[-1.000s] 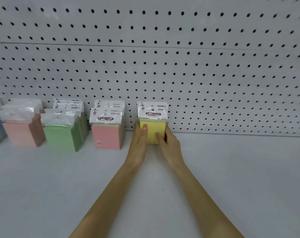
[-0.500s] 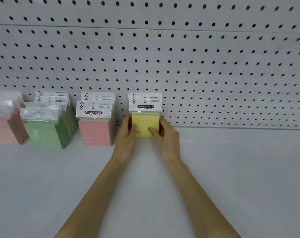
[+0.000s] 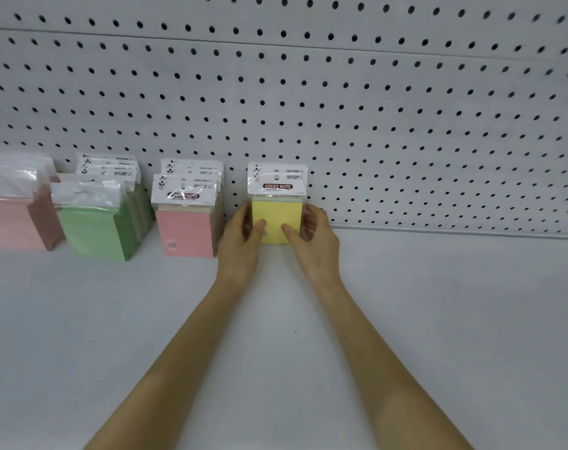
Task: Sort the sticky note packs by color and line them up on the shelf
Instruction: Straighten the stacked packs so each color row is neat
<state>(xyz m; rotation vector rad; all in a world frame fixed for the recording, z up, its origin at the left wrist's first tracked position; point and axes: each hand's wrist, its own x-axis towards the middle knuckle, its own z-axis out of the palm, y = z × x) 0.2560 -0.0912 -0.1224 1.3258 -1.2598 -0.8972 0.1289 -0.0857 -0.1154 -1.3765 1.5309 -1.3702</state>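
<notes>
A yellow sticky note pack (image 3: 276, 219) with a white "STICKY NOTE" header stands upright on the white shelf (image 3: 438, 319), close to the pegboard. My left hand (image 3: 242, 241) grips its left side and my right hand (image 3: 311, 241) grips its right side, thumbs on the front face. To its left stands a row of pink packs (image 3: 185, 228), then a row of green packs (image 3: 94, 225), then another pink row (image 3: 13, 219) at the left edge.
A white pegboard back wall (image 3: 373, 125) rises behind the shelf. The shelf surface stretches to the right of the yellow pack and toward me with nothing on it.
The view has shifted so the packs sit further left and higher. Both hands stay on the yellow pack, which sits a little closer to the pegboard.
</notes>
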